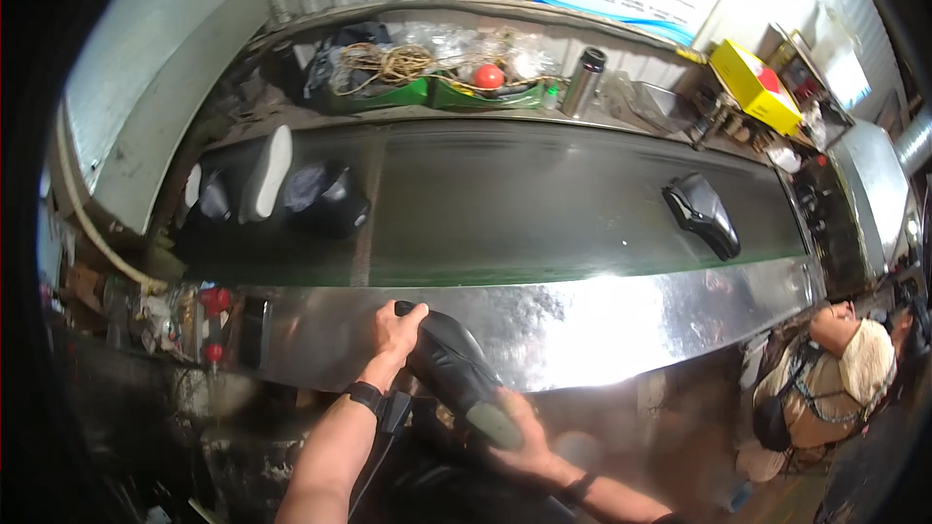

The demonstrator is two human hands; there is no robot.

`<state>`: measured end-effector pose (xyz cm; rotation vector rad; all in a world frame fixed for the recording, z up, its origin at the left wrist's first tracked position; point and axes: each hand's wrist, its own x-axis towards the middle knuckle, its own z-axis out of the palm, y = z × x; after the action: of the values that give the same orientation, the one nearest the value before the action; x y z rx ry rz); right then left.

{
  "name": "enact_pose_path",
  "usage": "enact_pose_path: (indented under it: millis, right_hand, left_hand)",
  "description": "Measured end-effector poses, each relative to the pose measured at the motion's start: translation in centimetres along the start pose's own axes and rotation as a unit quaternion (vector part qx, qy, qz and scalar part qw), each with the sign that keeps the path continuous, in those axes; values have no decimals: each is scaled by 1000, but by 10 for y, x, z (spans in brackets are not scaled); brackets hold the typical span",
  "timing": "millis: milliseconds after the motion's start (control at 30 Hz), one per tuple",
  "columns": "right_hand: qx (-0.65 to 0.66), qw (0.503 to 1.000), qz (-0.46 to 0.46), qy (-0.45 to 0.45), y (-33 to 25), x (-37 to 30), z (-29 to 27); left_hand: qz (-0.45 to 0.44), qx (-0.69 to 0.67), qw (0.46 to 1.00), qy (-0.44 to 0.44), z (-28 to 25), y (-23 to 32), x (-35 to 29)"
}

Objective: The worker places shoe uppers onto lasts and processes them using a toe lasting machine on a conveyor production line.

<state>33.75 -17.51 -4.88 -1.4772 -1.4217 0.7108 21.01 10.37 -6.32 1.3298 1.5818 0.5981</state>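
Note:
Both my hands are on a black leather shoe upper [451, 359], held slantwise over the near edge of the metal ledge. At its upper-left end my left hand [396, 328] is closed with the thumb over the edge. My right hand [524, 435], slightly blurred, grips the lower-right end, where a grey-green patch [493, 422], perhaps a last, shows. Beyond, another black shoe upper [704, 216] lies on the right of the dark conveyor belt [505, 199]. Toward its left are a white sole [268, 175] and a black shoe piece [330, 199].
A shiny metal ledge [320, 330] runs along the belt's near side. Behind the belt stand green bins [388, 97] with rope and plastic bags, a steel flask [584, 82] and a yellow box [755, 87]. Another person [830, 378] is at the right. Red knobs [215, 301] sit at left.

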Motion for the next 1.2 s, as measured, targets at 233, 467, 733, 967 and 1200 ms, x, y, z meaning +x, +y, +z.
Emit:
enact_pose_path:
  millis: [233, 467, 733, 967, 1200]
  right_hand:
    - [222, 947, 224, -56, -62, 108, -29]
    - [240, 942, 157, -173, -129, 126, 69]
    - [324, 882, 110, -323, -250, 80, 215]
    - [352, 788, 195, -466, -348, 3, 350]
    - [383, 700, 231, -557, -427, -61, 429]
  left_hand:
    - [26, -74, 997, 15, -94, 57, -48]
    - [104, -110, 966, 209, -217, 38, -130]
    - [-16, -206, 854, 477, -390, -60, -256]
    - [113, -644, 669, 354, -477, -126, -430]
    - [150, -275, 664, 679, -555, -186, -489]
